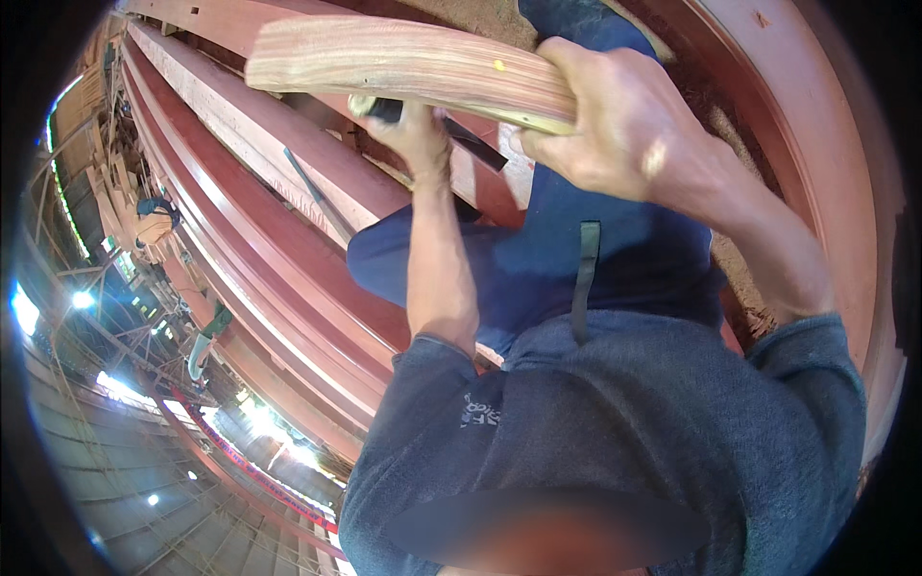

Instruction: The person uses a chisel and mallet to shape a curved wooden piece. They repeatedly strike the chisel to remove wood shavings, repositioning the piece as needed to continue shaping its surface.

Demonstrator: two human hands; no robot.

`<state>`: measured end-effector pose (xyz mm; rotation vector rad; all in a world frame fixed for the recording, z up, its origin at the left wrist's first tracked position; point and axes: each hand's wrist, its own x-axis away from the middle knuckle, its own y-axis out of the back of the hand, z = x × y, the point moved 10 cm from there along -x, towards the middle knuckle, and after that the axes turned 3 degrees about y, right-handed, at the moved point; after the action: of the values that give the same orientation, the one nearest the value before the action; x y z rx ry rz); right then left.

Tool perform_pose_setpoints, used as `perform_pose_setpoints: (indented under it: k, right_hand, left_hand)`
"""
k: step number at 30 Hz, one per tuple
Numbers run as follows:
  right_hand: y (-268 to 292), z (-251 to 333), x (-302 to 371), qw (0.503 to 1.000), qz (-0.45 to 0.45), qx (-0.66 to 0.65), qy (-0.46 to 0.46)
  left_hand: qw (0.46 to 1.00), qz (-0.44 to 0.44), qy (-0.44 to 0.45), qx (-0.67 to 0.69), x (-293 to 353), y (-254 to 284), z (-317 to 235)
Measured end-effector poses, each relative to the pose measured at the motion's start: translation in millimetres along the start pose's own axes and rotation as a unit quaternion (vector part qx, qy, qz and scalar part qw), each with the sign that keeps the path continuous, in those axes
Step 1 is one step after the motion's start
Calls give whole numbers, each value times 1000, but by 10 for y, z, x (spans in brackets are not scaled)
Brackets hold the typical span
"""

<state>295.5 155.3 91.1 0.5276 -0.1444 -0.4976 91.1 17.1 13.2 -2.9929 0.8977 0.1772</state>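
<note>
My right hand (pixel 624 125) is closed round one end of a thick wooden club (pixel 403 58), pale with reddish grain and a small yellow spot. The club reaches out to the left, raised above my left hand (pixel 418 144). That hand grips what looks like a chisel (pixel 477 147). The pale round end of its handle and a black band show on one side of the fingers, and a dark, flat blade on the other. Where the blade's tip rests, I cannot tell. Beneath both hands are my legs in blue trousers (pixel 615 259).
Long reddish timber beams (pixel 259 250) run side by side along the left. A narrow metal bar (pixel 305 178) lies on a pale beam. Another large beam (pixel 816 125) curves past on the right, with sawdust (pixel 735 259) beside it. Timber and roof framing fill the far left.
</note>
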Motion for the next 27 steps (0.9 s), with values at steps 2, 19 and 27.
perform_pose_setpoints:
  k: [2, 19, 27]
  right_hand:
    - [124, -8, 70, 1000, -19, -6, -10]
    - [-253, 146, -206, 997, 32, 65, 33]
    - [-2, -187, 63, 991, -26, -62, -119]
  left_hand:
    - [990, 112, 85, 19, 89, -34, 22]
    - [988, 98, -73, -93, 172, 206, 32]
    - [997, -9, 20, 68, -234, 271, -352]
